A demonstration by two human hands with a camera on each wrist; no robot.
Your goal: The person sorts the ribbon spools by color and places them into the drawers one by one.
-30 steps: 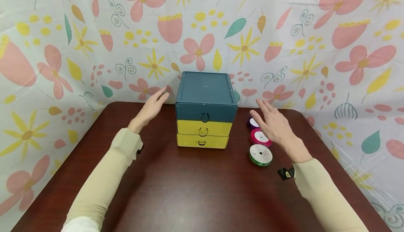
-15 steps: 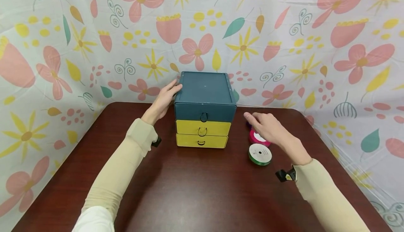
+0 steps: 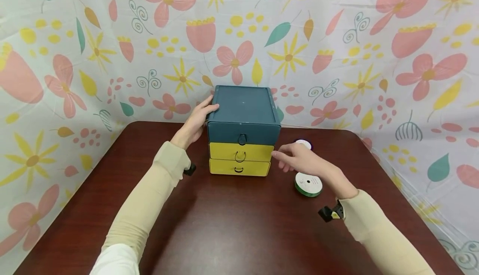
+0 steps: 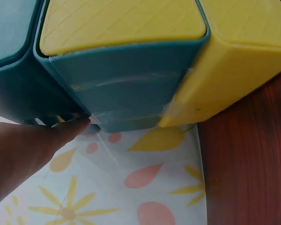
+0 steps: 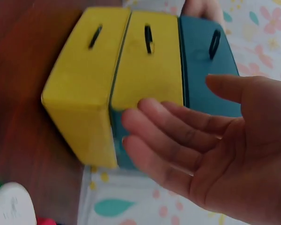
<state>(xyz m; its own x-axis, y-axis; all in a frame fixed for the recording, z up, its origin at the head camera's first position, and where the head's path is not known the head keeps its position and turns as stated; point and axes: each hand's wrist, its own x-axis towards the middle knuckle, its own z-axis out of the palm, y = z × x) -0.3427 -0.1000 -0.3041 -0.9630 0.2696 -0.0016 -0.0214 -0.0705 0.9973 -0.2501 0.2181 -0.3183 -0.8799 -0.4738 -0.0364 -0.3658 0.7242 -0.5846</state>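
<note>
A small desktop drawer unit [image 3: 243, 105] stands at the back middle of the table, with a blue drawer on top and two yellow drawers [image 3: 224, 152] below. Each drawer front has a dark ring pull [image 3: 242, 139]; all are closed. My left hand [image 3: 194, 121] rests on the unit's upper left edge, thumb over the top and fingers along the side. In the right wrist view my right hand [image 5: 215, 140] hangs before the drawer fronts with fingers loosely bent, holding nothing. The head view puts it by the unit's right front corner.
To the right lie ribbon spools: a green one [image 3: 308, 184] in front and a purple one [image 3: 304, 143] behind. A pink-red spool [image 5: 46, 221] shows at the right wrist view's lower edge. A floral cloth [image 3: 239, 29] hangs behind the brown table [image 3: 232, 225].
My left hand has moved right from beside the unit onto its upper left edge. My right hand has swung left and down from above the spools toward the drawer fronts.
</note>
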